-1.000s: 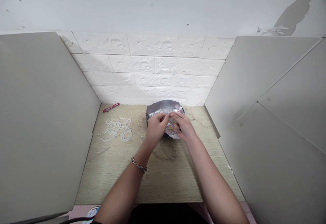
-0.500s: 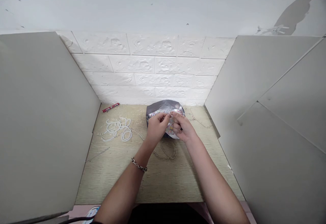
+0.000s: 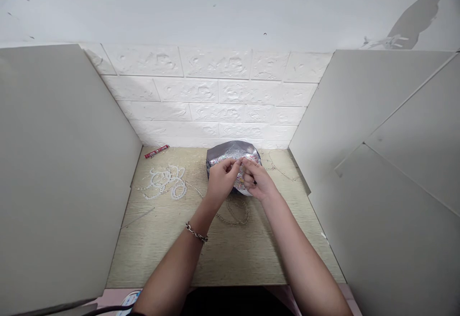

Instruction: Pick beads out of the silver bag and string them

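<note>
My left hand [image 3: 223, 177] and my right hand [image 3: 258, 178] meet fingertip to fingertip above a shiny silver bag [image 3: 230, 149]. Both are closed in a pinch; whatever sits between the fingertips is too small to make out. Small colourful bits [image 3: 238, 181] show in the bag between the hands. A strand of pale beads [image 3: 247, 214] loops on the table just below the bag, and part of it runs left behind my left wrist. My left wrist wears a chain bracelet [image 3: 196, 232].
Coiled white bead strands [image 3: 178, 189] lie on the left of the wooden table [image 3: 244, 258]. A red packet [image 3: 156, 151] is at the back left, a thin needle-like rod [image 3: 138, 217] nearer me. Fine strands [image 3: 280, 168] lie right of the bag. Grey panels [image 3: 64, 172] flank both sides.
</note>
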Tool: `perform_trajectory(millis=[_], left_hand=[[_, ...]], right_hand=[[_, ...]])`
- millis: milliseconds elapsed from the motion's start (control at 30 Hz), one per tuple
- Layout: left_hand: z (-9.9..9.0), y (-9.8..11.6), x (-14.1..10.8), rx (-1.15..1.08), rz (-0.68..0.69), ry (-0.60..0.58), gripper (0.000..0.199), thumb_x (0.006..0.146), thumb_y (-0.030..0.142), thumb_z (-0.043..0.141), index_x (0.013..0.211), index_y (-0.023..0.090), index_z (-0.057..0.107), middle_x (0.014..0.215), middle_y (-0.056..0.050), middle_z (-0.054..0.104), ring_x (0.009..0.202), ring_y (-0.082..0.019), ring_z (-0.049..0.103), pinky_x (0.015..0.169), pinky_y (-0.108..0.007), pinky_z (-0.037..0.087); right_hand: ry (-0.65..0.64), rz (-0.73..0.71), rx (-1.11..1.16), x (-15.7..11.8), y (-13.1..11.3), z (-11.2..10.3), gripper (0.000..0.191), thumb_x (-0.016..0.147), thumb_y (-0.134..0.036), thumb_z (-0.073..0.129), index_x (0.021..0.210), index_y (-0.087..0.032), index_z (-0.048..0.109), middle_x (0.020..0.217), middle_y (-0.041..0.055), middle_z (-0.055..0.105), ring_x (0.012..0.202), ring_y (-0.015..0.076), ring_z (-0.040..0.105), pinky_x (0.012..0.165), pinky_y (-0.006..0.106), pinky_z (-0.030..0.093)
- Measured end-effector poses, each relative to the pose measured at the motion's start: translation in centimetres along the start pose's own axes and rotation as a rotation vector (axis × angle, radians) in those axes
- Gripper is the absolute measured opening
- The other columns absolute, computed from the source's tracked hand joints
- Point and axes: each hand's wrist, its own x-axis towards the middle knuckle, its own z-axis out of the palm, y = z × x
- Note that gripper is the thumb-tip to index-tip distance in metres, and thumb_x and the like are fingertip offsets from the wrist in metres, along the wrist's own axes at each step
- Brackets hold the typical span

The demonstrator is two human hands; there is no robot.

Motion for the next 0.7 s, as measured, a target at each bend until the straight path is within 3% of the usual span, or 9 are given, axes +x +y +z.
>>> perform_trajectory(millis=[700], left_hand=[[-0.06, 0.18, -0.03, 0.006, -0.03, 0.021, 0.028, 0.07, 0.036, 0.043, 0.069, 0.015, 0.061, 0.052, 0.002, 0.046, 0.051, -0.008, 0.038, 0.048, -0.02, 0.029]], right_hand=[[0.008, -0.029, -0.022, 0.1, -0.03, -0.15, 0.021, 0.057, -0.027, 0.065, 0.073, -0.017, 0.054, 0.038, -0.0119, 0.027, 0.028, -0.0007, 0.017, 0.026, 0.013, 0.01]])
